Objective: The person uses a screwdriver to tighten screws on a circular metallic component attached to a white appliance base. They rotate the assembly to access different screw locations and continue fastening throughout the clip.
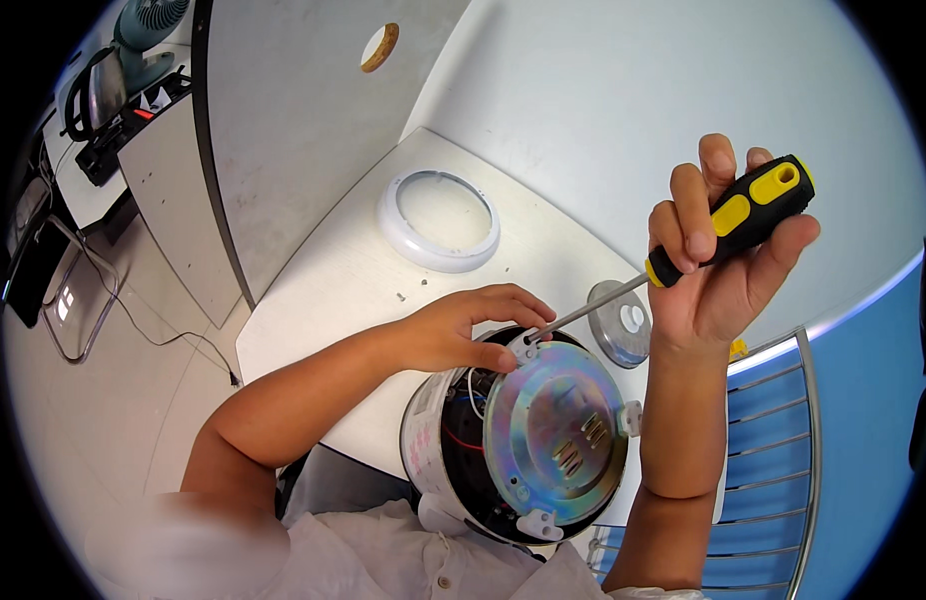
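A round appliance body, like a rice cooker, lies tilted against my lap and the table edge. Its shiny rainbow-tinted metal base plate is lifted on one side, and red and white wires show in the gap. White brackets sit around the plate's edge. My left hand is closed around the far rim, its thumb on the upper white bracket. My right hand grips a black and yellow screwdriver. The shaft slants down left, and its tip meets that bracket beside my left fingers.
On the white table lie a white plastic ring, small loose parts and a round transparent lid with a knob. A grey panel rises at the left, with a kettle and fan beyond. Metal rails stand at right.
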A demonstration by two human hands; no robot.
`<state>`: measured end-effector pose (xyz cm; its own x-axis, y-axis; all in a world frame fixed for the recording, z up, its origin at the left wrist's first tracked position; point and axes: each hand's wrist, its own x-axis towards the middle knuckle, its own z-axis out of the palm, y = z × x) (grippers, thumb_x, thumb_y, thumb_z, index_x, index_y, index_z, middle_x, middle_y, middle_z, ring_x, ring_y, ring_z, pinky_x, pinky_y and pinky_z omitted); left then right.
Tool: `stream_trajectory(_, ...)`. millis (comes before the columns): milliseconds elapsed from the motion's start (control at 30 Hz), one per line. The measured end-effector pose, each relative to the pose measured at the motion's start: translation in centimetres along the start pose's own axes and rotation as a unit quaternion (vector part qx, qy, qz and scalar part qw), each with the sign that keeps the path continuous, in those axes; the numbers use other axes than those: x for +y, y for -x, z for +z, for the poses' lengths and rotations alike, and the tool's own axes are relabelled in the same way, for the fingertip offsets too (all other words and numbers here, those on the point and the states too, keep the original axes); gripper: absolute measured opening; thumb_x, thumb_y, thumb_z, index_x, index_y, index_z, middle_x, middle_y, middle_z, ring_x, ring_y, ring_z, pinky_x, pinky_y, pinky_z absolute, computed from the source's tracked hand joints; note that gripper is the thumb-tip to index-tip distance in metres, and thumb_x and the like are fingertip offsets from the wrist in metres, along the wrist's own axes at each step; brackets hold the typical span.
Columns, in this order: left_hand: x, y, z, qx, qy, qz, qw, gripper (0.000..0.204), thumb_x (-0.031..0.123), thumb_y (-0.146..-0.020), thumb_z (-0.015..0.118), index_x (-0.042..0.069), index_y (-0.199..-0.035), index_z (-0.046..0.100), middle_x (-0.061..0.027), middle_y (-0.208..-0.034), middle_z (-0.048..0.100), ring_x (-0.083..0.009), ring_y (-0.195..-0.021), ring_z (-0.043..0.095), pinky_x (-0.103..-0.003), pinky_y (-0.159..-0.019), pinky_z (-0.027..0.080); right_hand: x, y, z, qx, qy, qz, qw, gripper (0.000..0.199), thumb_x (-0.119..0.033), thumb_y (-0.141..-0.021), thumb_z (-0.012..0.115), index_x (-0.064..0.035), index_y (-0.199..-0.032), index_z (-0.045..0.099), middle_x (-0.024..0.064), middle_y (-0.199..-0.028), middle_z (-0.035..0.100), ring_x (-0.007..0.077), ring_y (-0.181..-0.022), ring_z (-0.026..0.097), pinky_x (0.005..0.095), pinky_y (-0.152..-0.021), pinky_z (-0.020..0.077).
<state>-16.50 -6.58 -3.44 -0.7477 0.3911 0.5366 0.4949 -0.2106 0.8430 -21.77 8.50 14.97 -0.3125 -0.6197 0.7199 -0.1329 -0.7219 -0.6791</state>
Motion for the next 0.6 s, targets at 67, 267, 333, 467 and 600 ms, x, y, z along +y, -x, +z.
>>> stream_trajectory(67, 0.2, 0.0, 0.0, 0.001, -0.005, -0.004, 1.000, 0.058, 0.053, -0.076, 0.070, 0.012, -0.116, 0.064, -0.0072, -0.128, 0.053, -0.0236, -0.124, 0.047, -0.038, -0.105, 0.035, 0.0, 0.1, 0.9, 0.070, 0.016, -0.004, 0.997, 0.060, -0.059, -0.092, 0.044, -0.0091, -0.123, 0.050, 0.0060, -0.098, 0.054, 0.0161, -0.068, 0.051, 0.0272, -0.053, 0.0436)
stream_trajectory(267, 0.2, 0.0, 0.0, 0.001, -0.002, -0.006, 1.000, 0.059, 0.054, -0.075, 0.070, 0.011, -0.116, 0.064, -0.0075, -0.128, 0.053, -0.0240, -0.123, 0.047, -0.039, -0.105, 0.035, -0.3, -0.2, 1.7, 0.051, 0.016, 0.032, 0.998, 0.049, -0.046, -0.096, 0.045, -0.0046, -0.122, 0.048, 0.0034, -0.089, 0.053, 0.0149, -0.068, 0.047, 0.0250, -0.054, 0.0421)
stream_trajectory(333, 0.2, 0.0, 0.0, 0.001, -0.005, -0.003, 1.000, 0.059, 0.053, -0.075, 0.070, 0.011, -0.116, 0.063, -0.0075, -0.128, 0.053, -0.0241, -0.123, 0.047, -0.039, -0.104, 0.035, -0.1, -0.3, 1.4, 0.012, 0.014, 0.028, 0.999, 0.048, -0.043, -0.097, 0.045, -0.0031, -0.123, 0.048, 0.0047, -0.091, 0.053, 0.0152, -0.067, 0.047, 0.0244, -0.053, 0.0409)
stream_trajectory(467, 0.1, 0.0, 0.0, 0.000, -0.003, -0.002, 1.000, 0.059, 0.052, -0.075, 0.070, 0.012, -0.117, 0.063, -0.0076, -0.128, 0.053, -0.0240, -0.123, 0.047, -0.039, -0.104, 0.035, 0.4, -0.3, 1.2, -0.018, 0.018, 0.000, 1.000, 0.048, -0.042, -0.099, 0.041, -0.0029, -0.126, 0.047, 0.0074, -0.094, 0.052, 0.0162, -0.071, 0.047, 0.0247, -0.053, 0.0413)
stream_trajectory(600, 0.2, -0.1, 0.0, -0.007, -0.003, -0.005, 1.000, 0.058, 0.051, -0.075, 0.071, 0.012, -0.118, 0.063, -0.0074, -0.128, 0.053, -0.0240, -0.124, 0.046, -0.039, -0.105, 0.035, 0.3, 0.2, 1.7, 0.058, 0.072, -0.005, 0.996, 0.047, -0.042, -0.100, 0.039, -0.0036, -0.126, 0.047, 0.0086, -0.095, 0.053, 0.0167, -0.076, 0.047, 0.0262, -0.056, 0.0426)
